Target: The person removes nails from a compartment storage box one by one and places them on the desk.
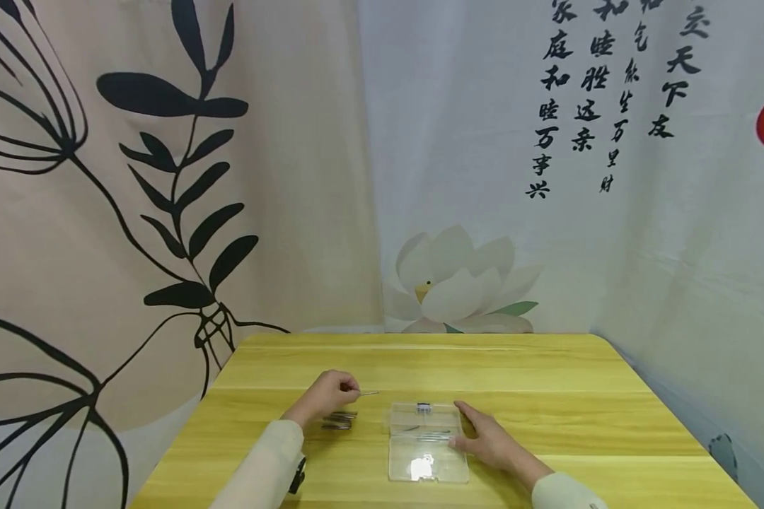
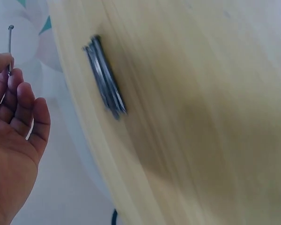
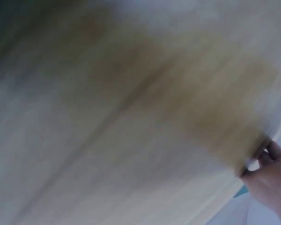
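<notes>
My left hand pinches one thin metal nail between thumb and fingertips, its head pointing up in the left wrist view. Just below that hand, a small bundle of nails lies side by side on the table. A clear plastic box lies with its lid open, and several nails rest in it. At the box's right side, my right hand grips the edge, thumb near the middle and fingers by the far corner. The right wrist view is blurred, with the hand at its edge.
The yellow wood-grain table has its far edge close to a printed curtain. A dark object shows at the left sleeve's wrist. Glare lies on the near part of the box.
</notes>
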{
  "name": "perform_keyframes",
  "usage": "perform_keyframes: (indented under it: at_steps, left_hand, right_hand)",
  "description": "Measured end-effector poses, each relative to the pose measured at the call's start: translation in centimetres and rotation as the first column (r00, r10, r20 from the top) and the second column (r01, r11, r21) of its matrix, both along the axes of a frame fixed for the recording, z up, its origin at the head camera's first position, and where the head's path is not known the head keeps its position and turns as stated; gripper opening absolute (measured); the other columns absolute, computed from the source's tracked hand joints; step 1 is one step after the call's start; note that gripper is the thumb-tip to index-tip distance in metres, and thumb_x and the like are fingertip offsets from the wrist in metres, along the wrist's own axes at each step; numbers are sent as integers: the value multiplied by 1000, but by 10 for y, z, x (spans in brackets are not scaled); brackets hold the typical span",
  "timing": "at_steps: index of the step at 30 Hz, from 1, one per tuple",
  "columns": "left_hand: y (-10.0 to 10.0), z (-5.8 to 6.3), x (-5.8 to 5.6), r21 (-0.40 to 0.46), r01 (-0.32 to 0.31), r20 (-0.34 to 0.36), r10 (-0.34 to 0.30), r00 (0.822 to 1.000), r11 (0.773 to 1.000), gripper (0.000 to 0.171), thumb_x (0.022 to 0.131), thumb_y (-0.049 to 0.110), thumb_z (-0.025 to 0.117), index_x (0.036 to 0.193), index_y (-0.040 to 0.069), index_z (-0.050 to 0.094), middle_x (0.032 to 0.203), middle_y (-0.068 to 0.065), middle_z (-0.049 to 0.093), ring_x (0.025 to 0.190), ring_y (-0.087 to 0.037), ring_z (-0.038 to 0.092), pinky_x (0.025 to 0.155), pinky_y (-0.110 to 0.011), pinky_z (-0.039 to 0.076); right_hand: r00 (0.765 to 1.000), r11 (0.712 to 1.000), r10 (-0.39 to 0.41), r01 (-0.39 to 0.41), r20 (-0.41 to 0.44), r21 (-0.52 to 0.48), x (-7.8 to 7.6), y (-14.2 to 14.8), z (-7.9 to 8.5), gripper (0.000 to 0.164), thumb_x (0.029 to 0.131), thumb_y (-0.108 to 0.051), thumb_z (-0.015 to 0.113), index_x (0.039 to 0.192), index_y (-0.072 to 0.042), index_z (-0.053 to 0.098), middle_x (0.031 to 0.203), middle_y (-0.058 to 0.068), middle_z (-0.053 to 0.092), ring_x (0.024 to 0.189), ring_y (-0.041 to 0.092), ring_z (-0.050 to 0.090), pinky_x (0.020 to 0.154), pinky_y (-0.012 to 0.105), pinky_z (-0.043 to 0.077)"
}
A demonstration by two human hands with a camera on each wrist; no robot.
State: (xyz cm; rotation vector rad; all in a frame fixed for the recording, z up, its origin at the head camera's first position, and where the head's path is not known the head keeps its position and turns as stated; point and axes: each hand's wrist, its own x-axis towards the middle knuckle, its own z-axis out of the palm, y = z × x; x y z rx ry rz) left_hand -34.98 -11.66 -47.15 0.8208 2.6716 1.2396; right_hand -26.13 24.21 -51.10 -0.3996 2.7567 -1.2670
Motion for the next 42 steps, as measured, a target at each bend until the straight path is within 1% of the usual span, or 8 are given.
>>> perform_keyframes:
  at_steps: [5,11,16,19,24,27,35,42]
  left_hand:
    - [-18,-6,2,-19,-17,-21,17,1000,1000,12,97,11,63,93,2,70,83,1,63,71,-14,53,66,-31,47]
    - [-34,-10,2,-29,-18,-1,17,1000,999,11,95,10,65,92,2,71,82,1,63,72,-16,53,64,-31,47]
    - [-44,-16,3,-31,-11,12,11,1000,999,11,95,10,66,91,2,71,82,2,64,72,-14,53,64,-28,46]
    - [-48,-18,5,-36,-7,16,8,1000,999,10,96,9,65,91,2,71,83,0,65,72,-13,53,64,-27,46]
    - [-52,-20,9,-56,-12,36,14,999,998,9,96,12,66,91,5,72,84,0,65,73,-13,53,63,-27,45]
    - [-53,-21,11,-63,-15,39,18,999,998,9,95,13,68,91,6,73,84,3,65,71,-11,53,62,-26,45]
    - [-52,-25,11,-76,17,34,-14,999,997,6,93,8,69,88,7,73,82,4,64,69,-11,52,59,-26,44]
    - [-51,-26,10,-108,30,20,-28,999,994,6,93,9,69,89,9,73,83,4,64,67,-12,52,57,-28,45]
  right_hand:
    - [1000,1000,0,-1,10,3,-2,-1,-1,83,91,-36,72,153,-1,31,153,29,31,139,51,27,109,65,22]
    - [1000,1000,3,-3,15,3,-2,0,-2,83,91,-36,72,153,-1,31,153,29,31,139,51,27,109,66,22]
    - [1000,1000,10,-10,10,8,-1,0,-1,82,91,-35,72,153,0,31,153,29,32,139,51,28,108,65,23]
    - [1000,1000,9,-9,8,6,-1,0,-2,82,91,-35,72,153,0,31,153,29,32,139,51,28,109,65,23]
    - [1000,1000,3,-3,3,8,-2,1,-3,83,91,-36,72,153,0,31,153,29,32,139,51,28,109,65,23]
    - [1000,1000,3,-3,-3,14,-2,2,-4,83,91,-38,72,153,-1,31,153,29,32,139,51,27,109,65,22]
    - [1000,1000,-3,3,2,13,-3,2,-7,84,90,-39,72,154,-2,32,153,29,32,139,51,27,109,65,22]
    - [1000,1000,5,-5,-3,13,-3,2,-7,84,91,-39,72,154,-2,31,153,29,32,140,50,27,109,64,22]
